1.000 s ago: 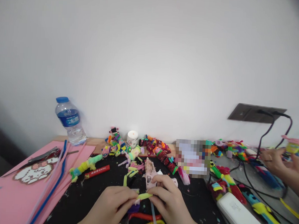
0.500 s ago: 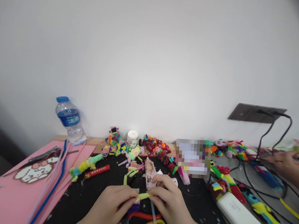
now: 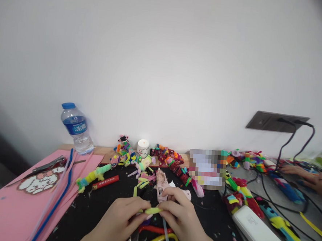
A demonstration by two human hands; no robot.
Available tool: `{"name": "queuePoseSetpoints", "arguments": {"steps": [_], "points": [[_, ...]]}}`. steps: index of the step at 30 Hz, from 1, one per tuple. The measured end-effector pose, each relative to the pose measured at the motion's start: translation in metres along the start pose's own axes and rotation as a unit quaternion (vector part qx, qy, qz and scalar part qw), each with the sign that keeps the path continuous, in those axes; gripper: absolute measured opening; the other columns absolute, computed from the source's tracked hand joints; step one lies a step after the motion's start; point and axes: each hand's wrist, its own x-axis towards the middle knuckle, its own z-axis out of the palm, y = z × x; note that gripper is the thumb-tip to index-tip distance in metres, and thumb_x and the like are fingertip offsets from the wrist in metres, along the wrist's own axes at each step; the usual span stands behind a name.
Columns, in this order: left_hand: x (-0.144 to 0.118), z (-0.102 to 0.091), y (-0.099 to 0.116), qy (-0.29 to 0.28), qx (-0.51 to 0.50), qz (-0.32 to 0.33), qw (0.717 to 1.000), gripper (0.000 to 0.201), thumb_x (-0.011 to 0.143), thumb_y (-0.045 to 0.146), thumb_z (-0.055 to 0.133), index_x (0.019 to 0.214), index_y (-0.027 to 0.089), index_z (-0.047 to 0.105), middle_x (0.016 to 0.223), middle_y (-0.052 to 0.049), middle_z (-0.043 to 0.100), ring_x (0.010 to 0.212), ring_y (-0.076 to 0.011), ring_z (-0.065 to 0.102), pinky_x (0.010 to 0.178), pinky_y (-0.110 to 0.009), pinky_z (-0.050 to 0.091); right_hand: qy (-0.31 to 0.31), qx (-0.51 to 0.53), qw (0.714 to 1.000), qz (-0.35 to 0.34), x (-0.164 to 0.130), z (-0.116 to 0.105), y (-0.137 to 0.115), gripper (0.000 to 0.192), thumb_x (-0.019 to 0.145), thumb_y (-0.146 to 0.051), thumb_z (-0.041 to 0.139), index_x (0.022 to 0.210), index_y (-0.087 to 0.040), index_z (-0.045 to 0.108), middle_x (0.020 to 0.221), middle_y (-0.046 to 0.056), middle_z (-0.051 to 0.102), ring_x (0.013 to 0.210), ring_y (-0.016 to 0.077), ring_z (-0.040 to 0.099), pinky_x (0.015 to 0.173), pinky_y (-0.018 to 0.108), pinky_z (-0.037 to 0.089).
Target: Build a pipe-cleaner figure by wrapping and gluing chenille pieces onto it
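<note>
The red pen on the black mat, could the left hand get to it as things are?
Probably yes. The red pen lies in the open, with bare mat between it and the left hand. But that hand and the right hand both pinch a yellow-green piece.

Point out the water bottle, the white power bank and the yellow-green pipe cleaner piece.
water bottle [image 3: 76, 129], head view, on its blue label
white power bank [image 3: 255, 231], head view, on its top face
yellow-green pipe cleaner piece [image 3: 152, 210], head view, mid-length between the fingertips
</note>
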Motion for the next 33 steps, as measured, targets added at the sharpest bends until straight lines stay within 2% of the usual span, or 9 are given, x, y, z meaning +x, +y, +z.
{"name": "queuePoseSetpoints", "arguments": {"steps": [11, 22, 29, 33], "points": [[0.0022, -0.0017, 0.0009, -0.009, 0.001, -0.001, 1.000, 0.015, 0.087, 0.019, 0.047, 0.093, 0.020, 0.060, 0.083, -0.002, 0.067, 0.072, -0.0123, 0.062, 0.069, -0.018, 0.048, -0.012, -0.009, 1.000, 0.007, 0.0000, 0.0003, -0.0005, 0.013, 0.081, -0.013, 0.054, 0.084, -0.021, 0.064, 0.097, 0.006, 0.056, 0.079, 0.0150, 0.056, 0.067, 0.025, 0.048], [0.0018, -0.0011, -0.0012, -0.003, 0.002, -0.005, 1.000, 0.013, 0.085, 0.020, 0.051, 0.090, 0.020, 0.063, 0.083, -0.001, 0.069, 0.073, -0.0126, 0.064, 0.069, -0.018, 0.048, -0.021, 0.012, 1.000, 0.013, -0.0010, 0.0003, 0.0013, 0.014, 0.082, -0.014, 0.054, 0.088, -0.020, 0.065, 0.099, 0.007, 0.055, 0.084, 0.0162, 0.054, 0.073, 0.028, 0.047], [0.0029, -0.0029, 0.0004, -0.006, 0.003, -0.004, 1.000, 0.014, 0.084, 0.019, 0.053, 0.090, 0.021, 0.065, 0.084, -0.001, 0.071, 0.073, -0.0124, 0.066, 0.069, -0.016, 0.048, -0.025, 0.008, 1.000, 0.006, -0.0004, 0.0002, 0.0016, 0.011, 0.082, -0.016, 0.055, 0.085, -0.020, 0.065, 0.098, 0.007, 0.056, 0.082, 0.0164, 0.055, 0.070, 0.028, 0.047], [0.0033, -0.0016, -0.0003, -0.008, 0.001, -0.006, 1.000, 0.014, 0.083, 0.018, 0.053, 0.091, 0.021, 0.065, 0.085, 0.000, 0.071, 0.073, -0.0124, 0.066, 0.068, -0.016, 0.048, -0.037, 0.021, 0.999, 0.007, -0.0005, 0.0010, 0.0017, 0.011, 0.081, -0.018, 0.057, 0.089, -0.020, 0.064, 0.099, 0.007, 0.055, 0.087, 0.0167, 0.056, 0.075, 0.028, 0.047]]}}
